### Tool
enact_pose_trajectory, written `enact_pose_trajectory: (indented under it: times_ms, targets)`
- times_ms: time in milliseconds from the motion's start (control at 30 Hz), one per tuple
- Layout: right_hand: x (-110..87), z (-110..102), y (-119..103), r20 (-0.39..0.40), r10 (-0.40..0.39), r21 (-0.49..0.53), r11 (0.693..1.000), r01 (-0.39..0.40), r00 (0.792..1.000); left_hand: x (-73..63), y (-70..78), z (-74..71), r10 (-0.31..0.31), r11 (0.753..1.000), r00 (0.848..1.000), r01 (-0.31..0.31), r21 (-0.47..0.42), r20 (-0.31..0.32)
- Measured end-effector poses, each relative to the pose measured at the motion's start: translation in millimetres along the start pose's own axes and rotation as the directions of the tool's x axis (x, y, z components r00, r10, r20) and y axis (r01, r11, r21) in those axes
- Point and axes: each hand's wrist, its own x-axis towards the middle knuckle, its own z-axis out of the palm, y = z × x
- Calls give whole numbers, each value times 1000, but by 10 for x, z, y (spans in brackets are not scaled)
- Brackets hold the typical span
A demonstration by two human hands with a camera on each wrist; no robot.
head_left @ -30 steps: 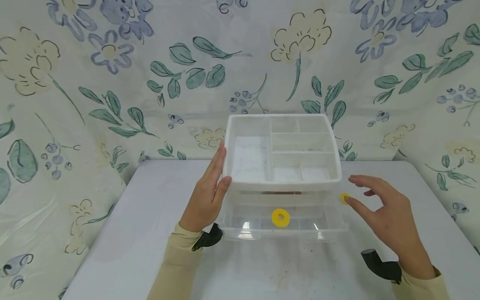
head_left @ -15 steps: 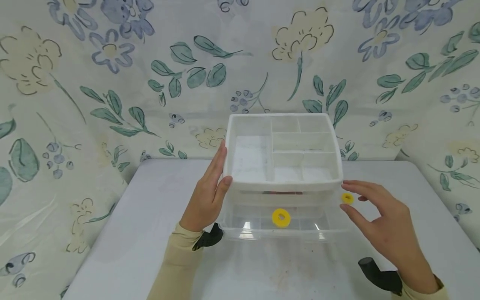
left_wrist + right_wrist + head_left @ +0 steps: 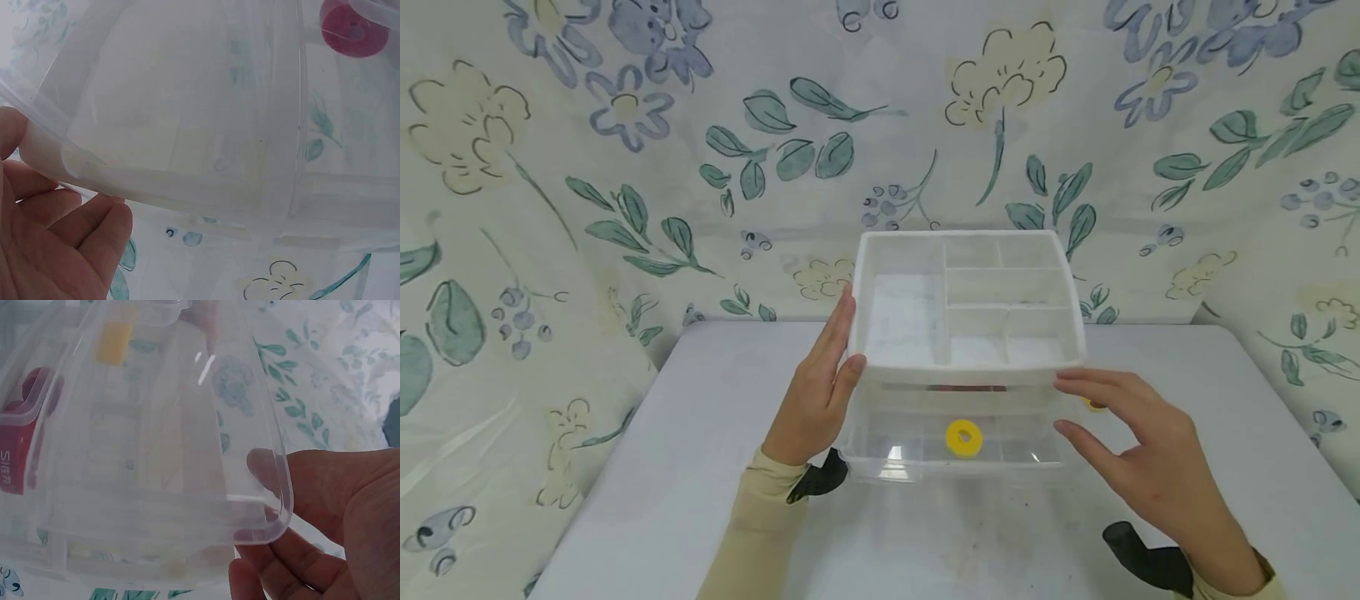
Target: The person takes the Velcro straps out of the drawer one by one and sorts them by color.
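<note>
A storage box has a white divided top tray [image 3: 902,321] and a clear drawer [image 3: 887,446] jutting out at its front. My left hand [image 3: 811,383] lies along the box's left side, fingers straight, thumb at the tray's front corner. My right hand [image 3: 1150,450] is at the drawer's right front corner, thumb and fingers spread apart. In the right wrist view its thumb [image 3: 265,469] shows through the clear plastic. A yellow ring [image 3: 964,437] with a hole shows in the drawer. Behind my right fingers, another yellow ring [image 3: 1093,406] is mostly hidden. A red roll [image 3: 353,30] shows through the plastic.
The box stands on a white table [image 3: 722,417]. Behind and beside it hangs a floral cloth [image 3: 917,108]. The right wrist view shows a red label with white lettering [image 3: 15,450] through the plastic. Black wrist camera mounts [image 3: 1150,558] jut from both wrists.
My right hand has moved left from the second yellow ring to the drawer's right front corner, now partly covering that ring. My left hand stays against the box.
</note>
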Motion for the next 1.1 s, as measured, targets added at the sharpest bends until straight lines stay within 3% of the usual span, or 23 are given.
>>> enact_pose_trajectory:
  times_ms: [267, 533, 867, 1100]
  targets:
    - [101, 74, -126, 89, -31, 4, 1000, 30, 996, -4, -8, -8, 3, 1000, 1000, -3, -7, -6]
    - [209, 121, -223, 176, 36, -30, 999, -31, 984, -12, -2, -19, -11, 1000, 1000, 11, -5, -1]
    - [349, 201, -357, 309, 117, -52, 993, -106, 944, -4, -10, -9, 11, 1000, 1000, -11, -3, -11]
    - [434, 257, -344, 414, 93, -3, 995, -100, 905, -6, -1, 2, 9, 1000, 1000, -9, -12, -17]
